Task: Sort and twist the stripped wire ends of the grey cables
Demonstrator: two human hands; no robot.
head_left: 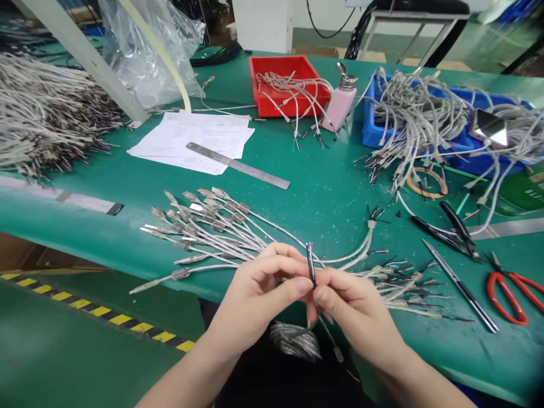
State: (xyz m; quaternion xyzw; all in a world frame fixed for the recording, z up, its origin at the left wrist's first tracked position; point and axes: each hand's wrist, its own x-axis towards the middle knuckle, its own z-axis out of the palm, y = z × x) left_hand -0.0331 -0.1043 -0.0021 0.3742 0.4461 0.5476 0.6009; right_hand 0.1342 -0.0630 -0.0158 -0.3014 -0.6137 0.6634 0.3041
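Between the fingertips of both hands stands a dark cable end [311, 266], its several thin wires pointing up. My left hand [272, 280] pinches it from the left, thumb and forefinger closed on it. My right hand [346, 300] grips the same end from the right, a little lower. Below them a coiled grey cable [295, 341] hangs over my lap. Behind the hands lies a bundle of white cables [221, 226], with plugs at the left and stripped wire ends [408, 283] at the right. The palms and lower fingers are partly hidden.
Tweezers [461, 286], black pliers [450, 232] and red-handled scissors [505, 294] lie at the right. Further back are a steel ruler [259, 174], papers [170, 139], a red bin [272, 106], a pink bottle [340, 106] and a blue bin [374, 133]. A wire pile [46, 113] fills the left.
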